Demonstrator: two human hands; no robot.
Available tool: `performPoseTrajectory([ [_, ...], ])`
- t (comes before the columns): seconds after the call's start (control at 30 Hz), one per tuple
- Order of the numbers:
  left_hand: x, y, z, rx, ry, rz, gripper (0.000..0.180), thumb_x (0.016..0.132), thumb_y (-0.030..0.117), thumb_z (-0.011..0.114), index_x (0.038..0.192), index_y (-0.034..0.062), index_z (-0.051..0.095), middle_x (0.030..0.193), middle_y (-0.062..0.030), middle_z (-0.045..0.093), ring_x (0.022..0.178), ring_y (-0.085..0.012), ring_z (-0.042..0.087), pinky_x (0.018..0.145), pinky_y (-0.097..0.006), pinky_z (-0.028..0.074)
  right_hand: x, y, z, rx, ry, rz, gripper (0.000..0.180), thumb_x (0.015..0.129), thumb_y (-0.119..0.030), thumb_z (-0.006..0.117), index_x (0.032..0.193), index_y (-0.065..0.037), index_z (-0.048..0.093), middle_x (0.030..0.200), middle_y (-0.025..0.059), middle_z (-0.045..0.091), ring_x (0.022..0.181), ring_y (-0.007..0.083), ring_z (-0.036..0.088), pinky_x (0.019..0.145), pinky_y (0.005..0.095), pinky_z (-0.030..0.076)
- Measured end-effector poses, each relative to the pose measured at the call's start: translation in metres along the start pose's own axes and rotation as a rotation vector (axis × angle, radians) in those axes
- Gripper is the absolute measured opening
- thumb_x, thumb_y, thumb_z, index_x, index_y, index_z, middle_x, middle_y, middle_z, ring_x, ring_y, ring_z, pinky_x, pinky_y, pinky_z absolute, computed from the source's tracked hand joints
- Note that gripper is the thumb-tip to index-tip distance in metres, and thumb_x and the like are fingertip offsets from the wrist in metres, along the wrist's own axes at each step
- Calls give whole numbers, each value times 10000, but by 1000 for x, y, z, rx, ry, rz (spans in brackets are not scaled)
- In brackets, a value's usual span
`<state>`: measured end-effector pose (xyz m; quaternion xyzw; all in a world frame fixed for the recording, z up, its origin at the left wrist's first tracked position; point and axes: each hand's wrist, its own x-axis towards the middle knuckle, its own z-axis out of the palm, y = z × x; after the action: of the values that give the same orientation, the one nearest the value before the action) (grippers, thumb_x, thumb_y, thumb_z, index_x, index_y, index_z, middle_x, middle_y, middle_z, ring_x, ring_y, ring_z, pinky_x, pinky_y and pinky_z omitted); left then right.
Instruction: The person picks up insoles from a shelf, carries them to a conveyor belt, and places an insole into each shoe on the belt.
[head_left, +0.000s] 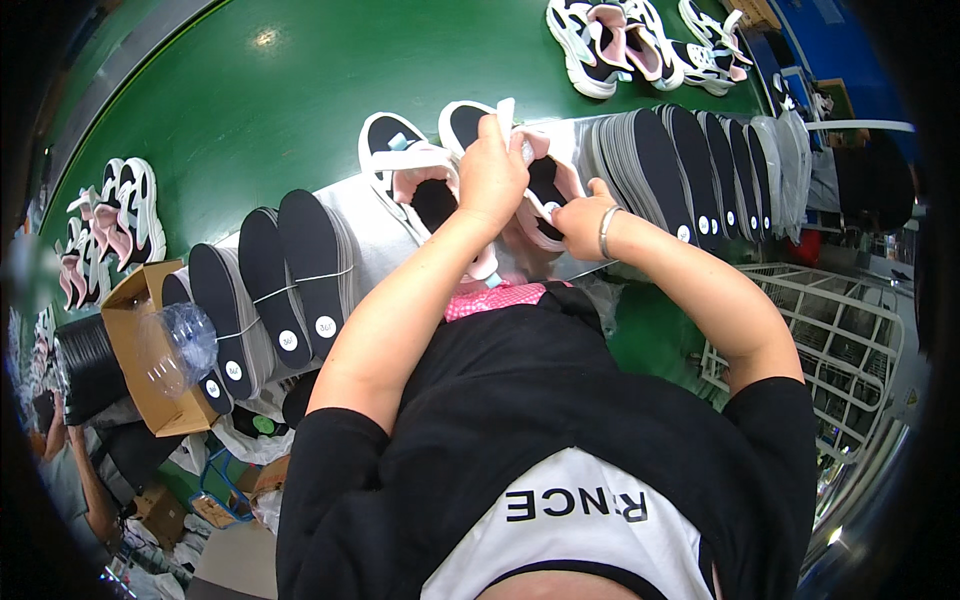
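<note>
Two white sneakers with pink lining lie side by side in front of me on a pale surface. My left hand (492,178) is closed on the upper part of the right-hand sneaker (548,182), with a white flap, apparently its tongue, sticking up past the fingers. My right hand (585,225), with a bracelet at the wrist, grips the near rim of the same sneaker's opening. Just left of my left hand, the other sneaker (412,183) rests with its opening facing up and a light blue tab showing. The fingertips of my left hand are partly hidden.
Stacks of black insoles stand to the right (655,160) and left (318,260), some tied with bands. A cardboard box (135,290) holds a clear plastic container (185,345). More sneakers lie on the green table (300,90). A white wire rack (840,350) stands at right; another person (90,480) is at left.
</note>
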<state>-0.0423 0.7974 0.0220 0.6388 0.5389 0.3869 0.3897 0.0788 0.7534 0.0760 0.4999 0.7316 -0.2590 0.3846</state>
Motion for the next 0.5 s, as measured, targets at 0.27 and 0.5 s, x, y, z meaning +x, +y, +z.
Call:
performPoseTrajectory([
  [0.27, -23, 6, -15, -170, 26, -57, 211, 813, 65, 449, 975, -49, 377, 816, -221, 565, 780, -364, 561, 667, -388, 431, -43, 12, -29, 116, 621, -46, 219, 788, -150, 471, 990, -95, 535, 734, 33, 602, 787, 170, 572, 926, 464, 212],
  [0.5, -33, 7, -15, -136, 18, -36, 237, 819, 67, 447, 1016, -43, 372, 849, -213, 551, 798, -338, 562, 682, -366, 431, -54, -2, -3, 63, 514, -110, 213, 713, -203, 524, 851, -46, 568, 678, 94, 594, 736, 245, 581, 902, 509, 223],
])
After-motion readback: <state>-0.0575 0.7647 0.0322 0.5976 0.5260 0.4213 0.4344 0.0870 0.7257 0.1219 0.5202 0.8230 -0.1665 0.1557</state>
